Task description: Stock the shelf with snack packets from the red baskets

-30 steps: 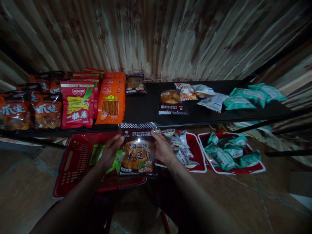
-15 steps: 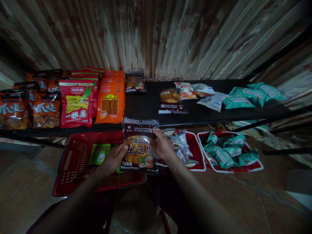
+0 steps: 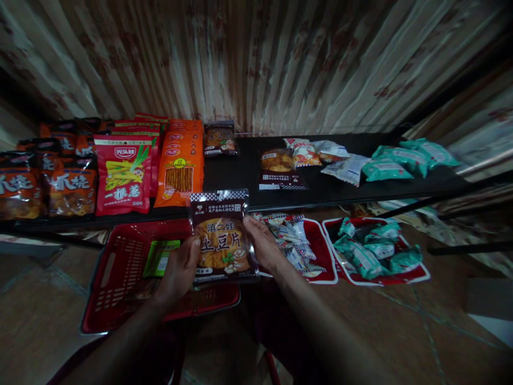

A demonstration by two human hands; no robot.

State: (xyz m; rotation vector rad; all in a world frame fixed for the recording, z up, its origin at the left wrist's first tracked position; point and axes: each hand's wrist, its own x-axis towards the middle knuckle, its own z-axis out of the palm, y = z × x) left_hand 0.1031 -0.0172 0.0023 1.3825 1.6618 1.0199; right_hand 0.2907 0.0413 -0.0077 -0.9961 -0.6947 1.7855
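Observation:
A dark brown bag of potato chips [image 3: 220, 235] is held upright in front of me, its printed face toward the camera. My left hand [image 3: 180, 270] is closed on its left edge, thumb on the front. On the right edge, my right hand [image 3: 262, 240] grips the same bag, most of its fingers hidden behind it. Below and left of the bag is a red basket [image 3: 96, 299] with a green packet [image 3: 160, 258] inside. Two matching brown bags are on the black shelf [image 3: 244, 182]: one stands upright [image 3: 219, 138], the other lies flat [image 3: 280, 170].
Orange flat packets [image 3: 180, 166], red packets [image 3: 124, 174] and black-orange bags [image 3: 72, 187] fill the shelf's left. White snack bags [image 3: 344, 167] and teal bags [image 3: 388, 163] lie to the right. Two smaller red baskets hold white packets [image 3: 298, 251] and teal packets [image 3: 364, 256]. A pleated curtain [image 3: 248, 64] hangs behind.
Both hands have shifted the brown chip bag slightly left. The camera view has also moved a little. The bag stays gripped at both edges.

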